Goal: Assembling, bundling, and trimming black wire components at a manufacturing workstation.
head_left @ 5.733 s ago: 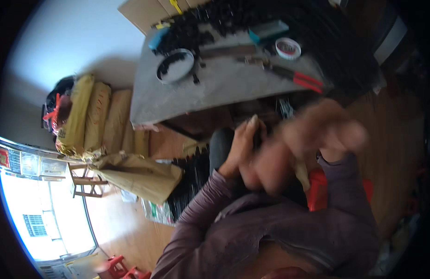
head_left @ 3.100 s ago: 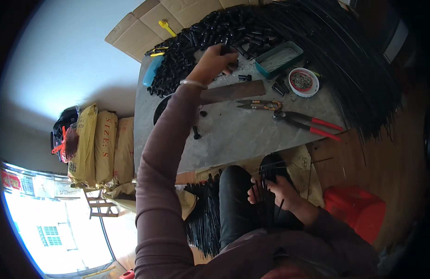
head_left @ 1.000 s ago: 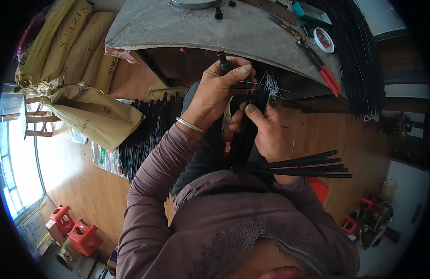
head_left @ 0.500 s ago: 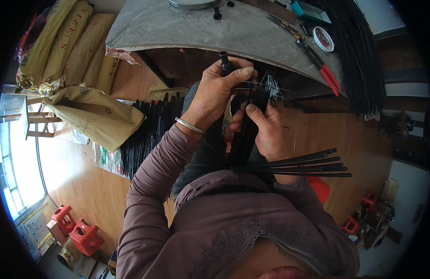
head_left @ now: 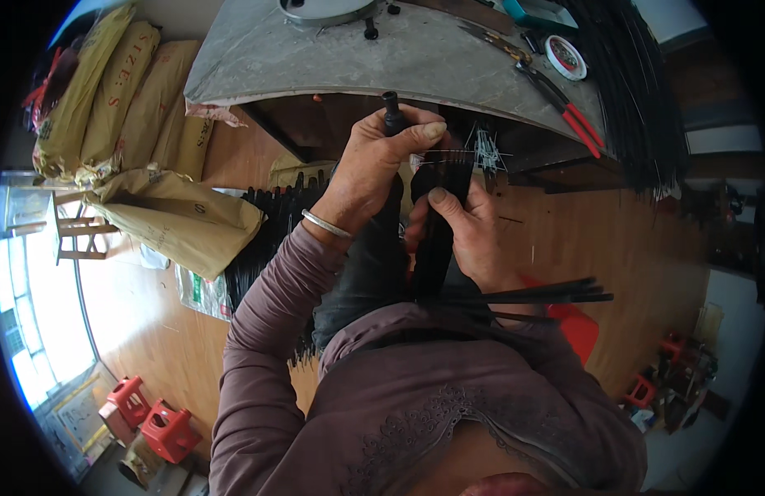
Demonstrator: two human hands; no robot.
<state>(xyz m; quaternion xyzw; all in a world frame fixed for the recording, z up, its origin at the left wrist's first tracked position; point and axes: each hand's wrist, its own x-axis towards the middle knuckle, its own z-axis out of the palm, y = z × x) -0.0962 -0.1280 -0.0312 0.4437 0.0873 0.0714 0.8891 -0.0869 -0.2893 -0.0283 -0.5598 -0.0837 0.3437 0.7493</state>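
lowered from over the tabletop (head_left: 316, 66), the left hand (head_left: 367, 157) is now in front of its near edge, fingers curled around a short black tube (head_left: 393, 116); just beside it, the right hand (head_left: 475, 230) has its fingers closed on a bundle of black strips (head_left: 437, 248); red-handled cutters (head_left: 555, 92) lie near the tabletop's right edge

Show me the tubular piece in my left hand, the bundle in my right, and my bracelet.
Tubular piece (head_left: 394, 120), head view: its exposed body.
Bundle (head_left: 435, 252), head view: its dark middle.
Bracelet (head_left: 325, 226), head view: middle of the band.
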